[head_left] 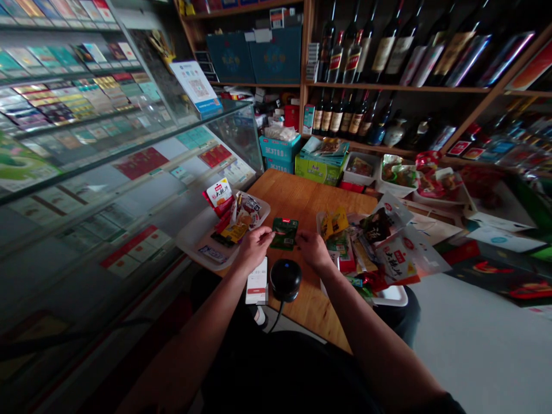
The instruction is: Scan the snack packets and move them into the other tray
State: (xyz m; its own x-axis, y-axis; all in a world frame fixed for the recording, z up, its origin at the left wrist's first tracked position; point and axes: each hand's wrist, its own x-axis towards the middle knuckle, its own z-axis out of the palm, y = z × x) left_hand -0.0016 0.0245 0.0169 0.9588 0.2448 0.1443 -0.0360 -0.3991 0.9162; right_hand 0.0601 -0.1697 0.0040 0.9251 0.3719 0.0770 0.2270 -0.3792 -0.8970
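Note:
A small dark green snack packet (284, 234) with a red label at its top is held flat over the wooden table (310, 192). My left hand (256, 244) pinches its left edge, and my right hand (314, 248) has its fingers closed at the right edge. Left of it, a white tray (190, 241) holds several snack packets, among them an upright red and white one (219, 196). On the right, a second white tray (394, 297) is heaped with snack packets (366, 244), some spilling over its rim.
A black round device (285, 280) with a cable and a lit phone (257, 283) lie near the table's front edge. The glass display counter (142, 155) runs along the left. Behind the table stand a green box (321, 169), snack bins (397, 178) and bottle shelves (397, 86).

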